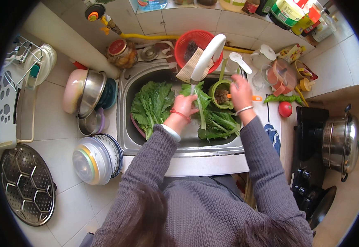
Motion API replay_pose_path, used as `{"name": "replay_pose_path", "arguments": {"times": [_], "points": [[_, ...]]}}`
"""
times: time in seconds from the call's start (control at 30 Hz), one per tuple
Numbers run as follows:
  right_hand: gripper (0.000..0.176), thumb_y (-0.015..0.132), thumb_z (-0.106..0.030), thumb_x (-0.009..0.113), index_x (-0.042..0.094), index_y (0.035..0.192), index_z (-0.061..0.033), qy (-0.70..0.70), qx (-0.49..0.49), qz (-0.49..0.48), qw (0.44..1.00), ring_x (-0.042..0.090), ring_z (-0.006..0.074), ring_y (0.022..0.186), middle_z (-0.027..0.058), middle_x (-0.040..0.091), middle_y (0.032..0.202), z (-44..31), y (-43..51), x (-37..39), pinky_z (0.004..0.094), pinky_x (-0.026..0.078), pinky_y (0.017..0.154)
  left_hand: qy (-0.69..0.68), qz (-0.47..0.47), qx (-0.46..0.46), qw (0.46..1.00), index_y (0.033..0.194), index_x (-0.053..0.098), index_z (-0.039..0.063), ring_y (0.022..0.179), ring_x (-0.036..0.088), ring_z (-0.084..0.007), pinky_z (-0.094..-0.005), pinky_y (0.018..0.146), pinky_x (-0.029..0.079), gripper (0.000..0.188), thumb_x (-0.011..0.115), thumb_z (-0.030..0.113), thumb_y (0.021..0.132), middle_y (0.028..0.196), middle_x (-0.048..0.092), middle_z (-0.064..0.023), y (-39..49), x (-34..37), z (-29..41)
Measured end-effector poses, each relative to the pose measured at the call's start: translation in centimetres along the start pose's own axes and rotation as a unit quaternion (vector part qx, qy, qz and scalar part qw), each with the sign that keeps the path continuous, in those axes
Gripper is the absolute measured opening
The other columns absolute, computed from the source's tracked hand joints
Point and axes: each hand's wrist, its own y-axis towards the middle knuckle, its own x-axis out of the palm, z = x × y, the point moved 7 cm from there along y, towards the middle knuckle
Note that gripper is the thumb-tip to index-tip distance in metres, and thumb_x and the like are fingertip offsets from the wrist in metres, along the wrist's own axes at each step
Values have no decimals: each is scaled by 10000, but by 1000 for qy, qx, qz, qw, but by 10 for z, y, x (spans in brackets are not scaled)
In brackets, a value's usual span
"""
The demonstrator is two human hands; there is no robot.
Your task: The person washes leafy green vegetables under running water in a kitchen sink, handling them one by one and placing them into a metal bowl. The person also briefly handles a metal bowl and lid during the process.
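Observation:
My left hand (184,106) grips a leafy green (201,108) under the thin stream from the white faucet (208,55). My right hand (241,92), slightly blurred, is over the right rim of the sink. It is beside a green drain strainer (212,92) that contains brown scraps. An orange-handled utensil (256,98) passes beneath this hand; whether the fingers grip it is unclear. Inside the steel sink (184,150), a large pile of leafy greens (153,103) lies at the left, partly over a pinkish basin rim. More leaves (219,123) lie at the right.
Behind the faucet stands a red plastic colander (187,40) with a scrubber and striped cloth. A tomato (285,109) and green peppers (282,98) lie on the right counter, near a steel pot (341,145) on the stove. Stacked bowls (90,160) stand left.

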Motion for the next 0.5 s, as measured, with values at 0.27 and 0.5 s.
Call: {"name": "replay_pose_path", "arguments": {"times": [0.27,0.5], "points": [[640,673,-75,572,307,1241,58,-201,24,-109,973,227,336,1262,222,264,1337,34,18,21,348,213,1048,138,22,65,988,941,497,-2,735,585,-196,-294,552,496,225,585,96,758,855,561,-96,-16,-26,9],[546,684,-184,611,438,1174,-17,-202,-5,-74,977,325,328,1197,179,376,1278,28,-4,19,375,303,975,94,57,87,990,997,512,23,774,585,-179,-286,603,505,214,539,45,785,920,578,-67,-43,-30,17]]}}
